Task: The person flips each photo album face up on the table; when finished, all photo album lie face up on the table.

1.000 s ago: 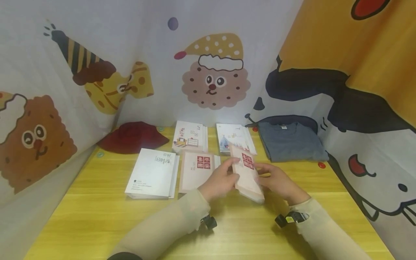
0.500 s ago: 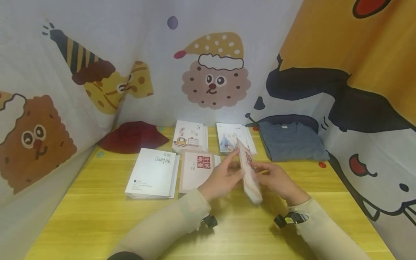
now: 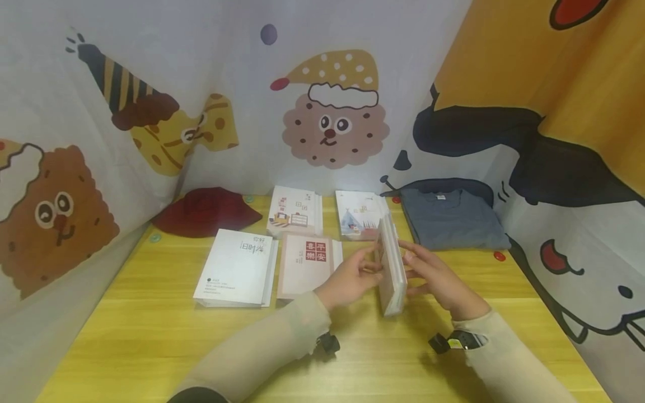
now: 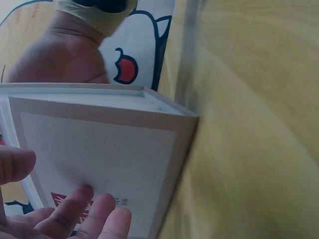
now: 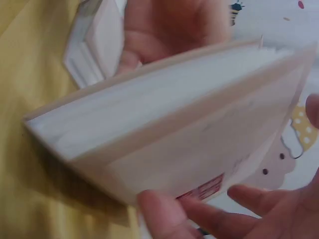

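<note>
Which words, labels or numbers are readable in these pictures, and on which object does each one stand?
"平安喜樂": white characters in red squares on the pink book lying flat on the table.
"旧时光", seen upside down: on the white book; its small print is too small to read.
Held book, between left hand and right hand: red mark, blurred, unreadable.
Two rear books: unreadable.

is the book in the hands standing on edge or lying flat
Standing on edge: the book is upright on the table, pressed between the left hand and right hand.
</note>
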Demonstrator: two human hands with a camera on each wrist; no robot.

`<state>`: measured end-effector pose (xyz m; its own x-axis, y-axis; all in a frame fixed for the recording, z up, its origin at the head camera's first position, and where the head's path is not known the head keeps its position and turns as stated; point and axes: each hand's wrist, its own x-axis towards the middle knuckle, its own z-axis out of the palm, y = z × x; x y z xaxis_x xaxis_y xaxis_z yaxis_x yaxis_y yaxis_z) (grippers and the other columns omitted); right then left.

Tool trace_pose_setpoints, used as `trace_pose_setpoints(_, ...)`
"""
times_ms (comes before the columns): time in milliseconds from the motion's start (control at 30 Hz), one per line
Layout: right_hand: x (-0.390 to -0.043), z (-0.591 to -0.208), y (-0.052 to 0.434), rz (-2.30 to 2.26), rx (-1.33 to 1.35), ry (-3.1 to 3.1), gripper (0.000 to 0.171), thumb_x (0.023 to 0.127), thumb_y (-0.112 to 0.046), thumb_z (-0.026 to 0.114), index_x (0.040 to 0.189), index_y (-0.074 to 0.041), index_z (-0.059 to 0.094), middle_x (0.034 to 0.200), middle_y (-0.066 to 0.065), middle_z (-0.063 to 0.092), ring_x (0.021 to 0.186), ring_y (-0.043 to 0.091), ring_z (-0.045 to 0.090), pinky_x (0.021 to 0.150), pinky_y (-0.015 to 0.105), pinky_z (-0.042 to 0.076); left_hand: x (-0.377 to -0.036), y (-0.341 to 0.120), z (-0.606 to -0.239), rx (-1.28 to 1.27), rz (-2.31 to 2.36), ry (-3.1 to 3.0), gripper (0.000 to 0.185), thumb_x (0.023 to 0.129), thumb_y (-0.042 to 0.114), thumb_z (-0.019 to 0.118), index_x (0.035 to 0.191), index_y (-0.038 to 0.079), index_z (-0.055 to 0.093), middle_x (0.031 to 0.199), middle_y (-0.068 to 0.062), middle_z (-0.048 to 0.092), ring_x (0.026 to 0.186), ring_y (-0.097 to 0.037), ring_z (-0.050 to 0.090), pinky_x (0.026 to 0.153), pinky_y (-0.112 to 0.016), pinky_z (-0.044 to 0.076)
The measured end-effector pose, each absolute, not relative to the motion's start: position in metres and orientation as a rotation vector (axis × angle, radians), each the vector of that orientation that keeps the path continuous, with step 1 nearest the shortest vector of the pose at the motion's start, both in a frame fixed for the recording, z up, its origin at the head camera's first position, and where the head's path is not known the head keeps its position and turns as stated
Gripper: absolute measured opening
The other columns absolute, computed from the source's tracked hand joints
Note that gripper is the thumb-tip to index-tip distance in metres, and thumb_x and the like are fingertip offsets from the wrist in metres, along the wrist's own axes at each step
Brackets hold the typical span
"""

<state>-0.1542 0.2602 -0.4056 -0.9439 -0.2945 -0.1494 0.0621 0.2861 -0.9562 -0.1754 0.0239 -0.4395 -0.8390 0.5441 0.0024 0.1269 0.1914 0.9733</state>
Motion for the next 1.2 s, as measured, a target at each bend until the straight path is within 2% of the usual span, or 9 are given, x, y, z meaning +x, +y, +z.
trace_pose_setpoints(167,-0.153,-0.394,0.262,-1.650,-0.263,2.306,0.096,0.102,-0.022,0.065,0.171,-0.020,-0.003,0.155,0.045,0.033,0.122,0.047,0.063,0.080,0.054,0.065,-0.176,0.025,-0.443,0.656,1.636,2.128,0.074,0.104,0.023,0.066,0.167,0.016,0.029,0.139,-0.008,0.068,0.124,-0.024,0.067,0.103,-0.036,0.058)
trace_pose_setpoints(300,-0.155,-0.389,0.266,-1.475,-0.283,2.514,0.115,0.091,-0.010,0.078,0.171,-0.019,-0.004,0.157,0.044,0.032,0.122,0.051,0.061,0.080,0.045,0.066,-0.178,0.025,-0.446,0.619,1.604,2.135,0.073,0.104,0.024,0.066,0.167,0.018,0.030,0.139,-0.006,0.068,0.126,-0.021,0.066,0.109,-0.040,0.054)
trace_pose_setpoints(367,-0.155,-0.389,0.269,-1.325,-0.257,2.609,0.110,0.089,-0.012,0.081,0.171,-0.016,0.007,0.156,0.041,0.037,0.122,0.047,0.061,0.084,0.044,0.064,-0.179,0.024,-0.447,0.595,1.580,2.149,0.073,0.104,0.025,0.066,0.167,0.019,0.030,0.140,-0.006,0.068,0.127,-0.022,0.066,0.112,-0.043,0.052)
trace_pose_setpoints(500,-0.156,-0.391,0.272,-1.059,-0.236,2.719,0.086,0.088,-0.016,0.082,0.162,-0.006,0.040,0.150,0.034,0.052,0.123,0.043,0.060,0.102,0.056,0.054,-0.180,0.023,-0.449,0.569,1.553,2.148,0.072,0.105,0.026,0.065,0.167,0.020,0.029,0.143,-0.007,0.066,0.129,-0.024,0.064,0.116,-0.048,0.048)
trace_pose_setpoints(600,-0.157,-0.395,0.273,-0.991,-0.243,2.755,0.073,0.087,-0.015,0.081,0.153,-0.002,0.053,0.146,0.033,0.057,0.127,0.044,0.057,0.110,0.065,0.046,-0.181,0.022,-0.449,0.545,1.528,2.168,0.073,0.104,0.025,0.065,0.167,0.020,0.029,0.146,-0.009,0.064,0.134,-0.028,0.061,0.119,-0.050,0.046)
trace_pose_setpoints(900,-0.163,-0.409,0.286,-0.996,-0.165,2.707,0.069,0.089,-0.009,0.075,0.153,-0.004,0.053,0.155,0.034,0.047,0.142,0.051,0.044,0.117,0.072,0.036,-0.184,0.021,-0.451,0.447,1.475,2.264,0.071,0.103,0.015,0.063,0.166,0.017,0.032,0.161,-0.020,0.046,0.148,-0.036,0.047,0.124,-0.052,0.038)
trace_pose_setpoints(1067,-0.165,-0.416,0.292,-0.979,-0.099,2.670,0.070,0.090,-0.008,0.074,0.156,-0.007,0.050,0.161,0.034,0.039,0.145,0.051,0.040,0.117,0.073,0.033,-0.183,0.021,-0.450,0.369,1.525,2.204,0.073,0.102,0.013,0.063,0.167,0.015,0.029,0.167,-0.023,0.036,0.150,-0.039,0.043,0.108,-0.047,0.055)
trace_pose_setpoints(1133,-0.165,-0.419,0.291,-0.983,-0.091,2.661,0.070,0.090,-0.008,0.074,0.156,-0.007,0.050,0.161,0.034,0.038,0.143,0.051,0.041,0.117,0.073,0.034,-0.182,0.020,-0.450,0.353,1.538,2.178,0.073,0.102,0.013,0.063,0.167,0.014,0.029,0.168,-0.023,0.034,0.151,-0.039,0.042,0.110,-0.047,0.053)
trace_pose_setpoints(1200,-0.165,-0.422,0.290,-0.991,-0.103,2.658,0.070,0.090,-0.009,0.075,0.156,-0.006,0.051,0.160,0.034,0.040,0.144,0.052,0.041,0.117,0.072,0.035,-0.181,0.020,-0.450,0.355,1.526,2.181,0.073,0.102,0.015,0.063,0.167,0.012,0.029,0.168,-0.022,0.034,0.152,-0.038,0.041,0.120,-0.048,0.045)
